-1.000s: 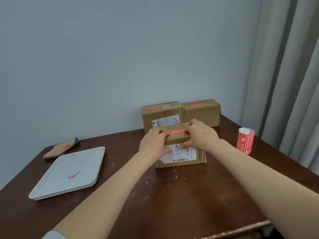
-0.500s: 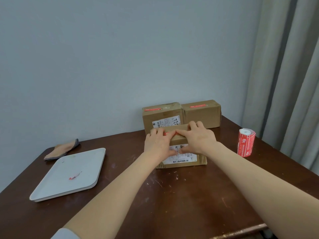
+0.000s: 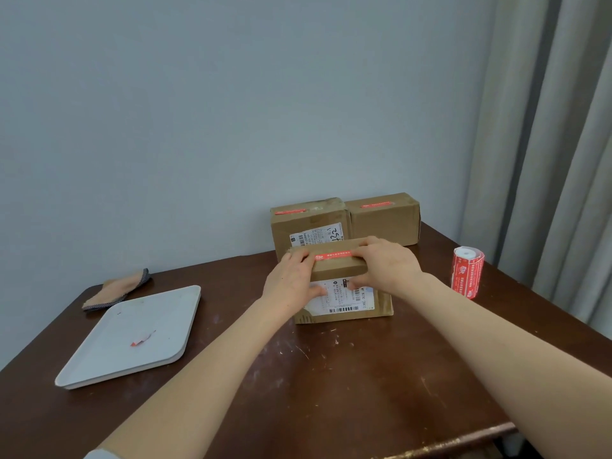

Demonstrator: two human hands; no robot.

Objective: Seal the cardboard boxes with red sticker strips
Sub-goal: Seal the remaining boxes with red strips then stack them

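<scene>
While left hand (image 3: 293, 281) and right hand (image 3: 385, 265) clasp rectangular cardboard box (image 3: 341, 269) ends, slim red sticker strip (image 3: 334, 256) lies flat on top; scuffed worktop (image 3: 331, 376) around.

White tray (image 3: 159, 313) on the scuffed brown table (image 3: 331, 392); just behind it, perhaps a folded cloth (image 3: 116, 289); grey curtain (image 3: 546, 160) at right
</scene>
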